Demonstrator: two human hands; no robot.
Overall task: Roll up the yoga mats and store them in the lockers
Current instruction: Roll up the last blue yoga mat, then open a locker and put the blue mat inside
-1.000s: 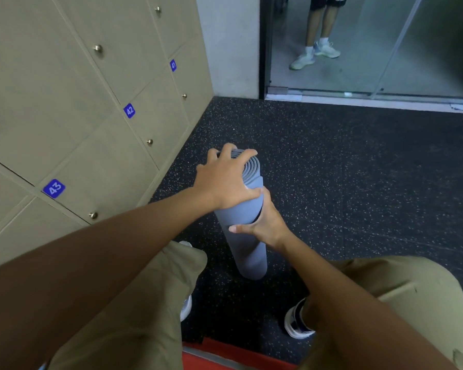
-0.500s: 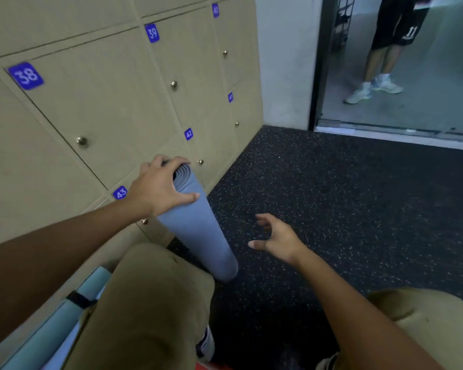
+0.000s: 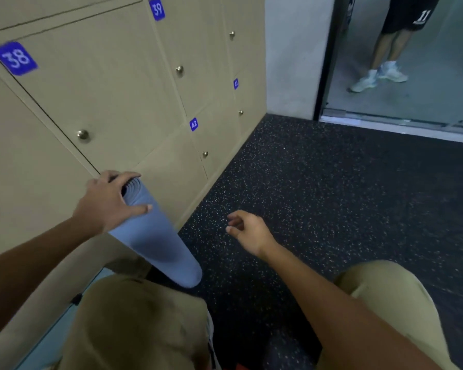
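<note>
The rolled blue yoga mat [image 3: 155, 236] stands on end on the dark speckled floor [image 3: 332, 209], tilted so that its upper end leans toward the beige lockers [image 3: 112, 89]; its lower end rests on the floor just beside the person's left knee [image 3: 134, 324]. The left hand [image 3: 110, 201] grips the upper end of the roll, fingers curled over the spiral rim and thumb laid along the outer wrap; compared with one second ago, when the roll stood nearly upright well clear of the lockers, it is now tipped against them. The right hand [image 3: 249, 231], which a second ago clasped the roll's middle, is off the mat and hangs in the air to its right, holding nothing, fingers loosely bent; half a second ago the fingers were spread wider. The locker doors numbered 38 [image 3: 15, 58], 39 [image 3: 157, 8] and 42 [image 3: 193, 124] are closed. A second, lighter blue mat [image 3: 46, 345] lies at the bottom left, partly hidden by the knee; a second person's legs [image 3: 382, 54] stand beyond the doorway [image 3: 329, 57] at upper right.
</note>
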